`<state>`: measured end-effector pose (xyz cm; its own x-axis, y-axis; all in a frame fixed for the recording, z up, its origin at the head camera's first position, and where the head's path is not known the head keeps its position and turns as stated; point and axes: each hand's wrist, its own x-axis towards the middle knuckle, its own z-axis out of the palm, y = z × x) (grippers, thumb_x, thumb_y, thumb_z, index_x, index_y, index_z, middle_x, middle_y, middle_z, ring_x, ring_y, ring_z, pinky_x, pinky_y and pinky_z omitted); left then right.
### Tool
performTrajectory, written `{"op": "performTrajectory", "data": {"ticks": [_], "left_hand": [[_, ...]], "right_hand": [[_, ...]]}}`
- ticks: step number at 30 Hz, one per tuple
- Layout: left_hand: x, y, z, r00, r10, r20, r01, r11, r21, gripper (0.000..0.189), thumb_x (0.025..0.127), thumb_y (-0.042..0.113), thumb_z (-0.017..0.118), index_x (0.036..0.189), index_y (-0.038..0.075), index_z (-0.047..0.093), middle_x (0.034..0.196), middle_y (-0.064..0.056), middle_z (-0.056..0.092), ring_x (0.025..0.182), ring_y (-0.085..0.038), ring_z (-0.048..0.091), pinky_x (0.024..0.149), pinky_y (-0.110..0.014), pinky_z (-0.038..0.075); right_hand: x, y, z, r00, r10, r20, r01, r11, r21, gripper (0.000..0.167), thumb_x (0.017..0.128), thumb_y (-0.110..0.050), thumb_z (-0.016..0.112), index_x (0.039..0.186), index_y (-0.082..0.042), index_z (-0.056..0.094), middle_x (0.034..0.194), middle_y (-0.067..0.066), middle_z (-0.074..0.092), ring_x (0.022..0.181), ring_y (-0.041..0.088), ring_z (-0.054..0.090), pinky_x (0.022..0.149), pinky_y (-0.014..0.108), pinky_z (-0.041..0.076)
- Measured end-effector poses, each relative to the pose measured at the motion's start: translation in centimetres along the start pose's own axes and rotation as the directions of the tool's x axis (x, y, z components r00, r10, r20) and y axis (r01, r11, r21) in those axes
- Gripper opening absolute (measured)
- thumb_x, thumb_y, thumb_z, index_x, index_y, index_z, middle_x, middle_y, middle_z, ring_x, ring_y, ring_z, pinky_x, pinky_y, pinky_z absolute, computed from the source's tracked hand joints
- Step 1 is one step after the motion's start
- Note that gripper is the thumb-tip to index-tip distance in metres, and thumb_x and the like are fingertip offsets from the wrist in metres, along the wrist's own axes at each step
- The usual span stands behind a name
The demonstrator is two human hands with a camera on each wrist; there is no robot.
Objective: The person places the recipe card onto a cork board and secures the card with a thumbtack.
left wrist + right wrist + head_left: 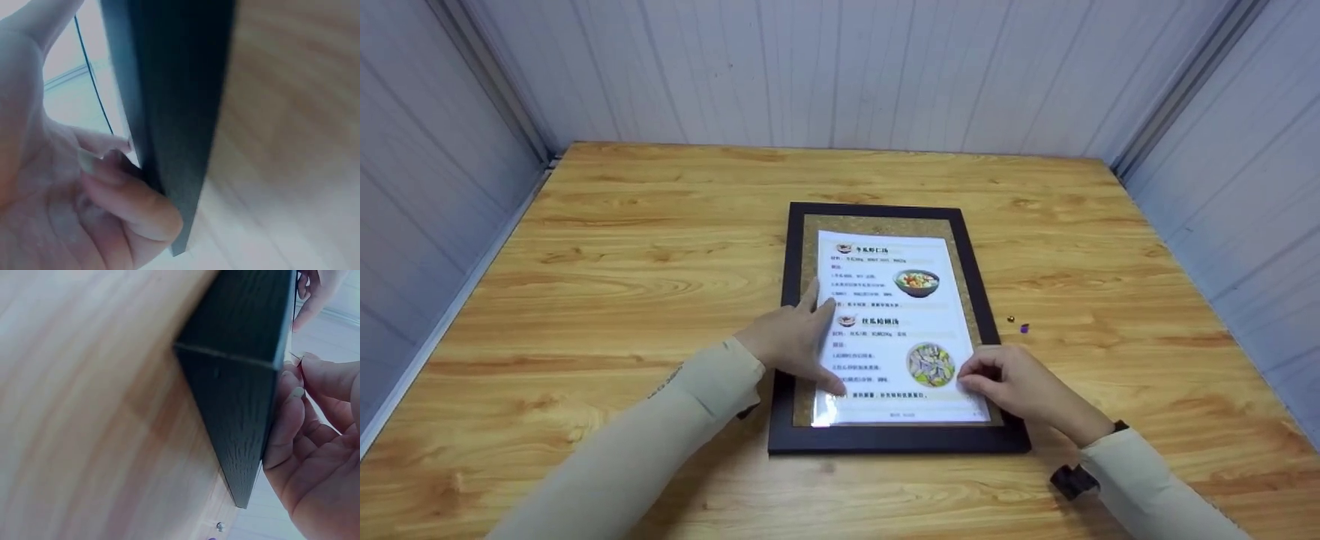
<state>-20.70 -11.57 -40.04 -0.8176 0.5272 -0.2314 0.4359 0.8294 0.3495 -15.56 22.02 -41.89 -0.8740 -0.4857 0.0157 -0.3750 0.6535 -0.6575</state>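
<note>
Head view: a printed sheet (877,319) lies on a framed cork board (900,439) on the table (622,247). To pin it well, in my judgement, keep the sheet flat and press the point straight in. Left hand (795,341): fingers and thumb spread, resting along the sheet's left side. Right hand (1011,379): wrist outside the board's right side, thumb and finger pinching what looks like a pin (294,356) at the sheet's lower right edge.

desk (622,247): i see yellowish-brown wood grain
back wall (840,75): pale, seamed panels beyond the desk
left wall (427,165): also pale
right wall (1245,150): i see lined panels
</note>
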Motion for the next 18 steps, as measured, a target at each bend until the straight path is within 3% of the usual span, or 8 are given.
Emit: {"op": "performTrajectory", "data": {"ticks": [6,13,18], "left_hand": [[0.1,0.1,-0.5,0.999,-0.017,0.052,0.016,1.000,0.017,0.136,0.060,0.071,0.082,0.160,0.010,0.013,0.160,-0.026,-0.007,0.125,-0.047,0.049,0.099,-0.047,0.044],[0.3,0.2,-0.5,0.998,-0.027,0.049,0.025,0.998,0.050,0.119,0.067,0.071,0.077,0.153,0.007,0.027,0.162,-0.022,-0.003,0.109,-0.041,0.060,0.093,-0.043,0.048],[0.4,0.1,-0.4,0.998,0.003,0.057,-0.005,0.999,0.039,0.122,0.069,0.070,0.077,0.158,0.011,0.020,0.162,-0.022,-0.001,0.121,-0.046,0.052,0.101,-0.046,0.043]], "right_hand": [[0.1,-0.1,0.1,1.000,-0.030,-0.010,0.030,1.000,0.004,0.006,0.092,-0.005,0.069,0.089,-0.009,0.073,0.083,-0.004,0.066,0.070,0.007,0.054,0.062,0.024,0.046],[0.1,-1.2,0.9,1.000,-0.026,-0.003,0.026,1.000,0.016,0.005,0.092,-0.010,0.071,0.088,-0.011,0.073,0.082,-0.006,0.062,0.071,0.008,0.053,0.061,0.024,0.046],[0.2,-1.7,0.9,0.999,-0.045,-0.011,0.045,0.999,0.004,0.006,0.092,-0.009,0.071,0.088,-0.012,0.074,0.083,-0.007,0.062,0.072,0.008,0.053,0.062,0.024,0.045]]}}
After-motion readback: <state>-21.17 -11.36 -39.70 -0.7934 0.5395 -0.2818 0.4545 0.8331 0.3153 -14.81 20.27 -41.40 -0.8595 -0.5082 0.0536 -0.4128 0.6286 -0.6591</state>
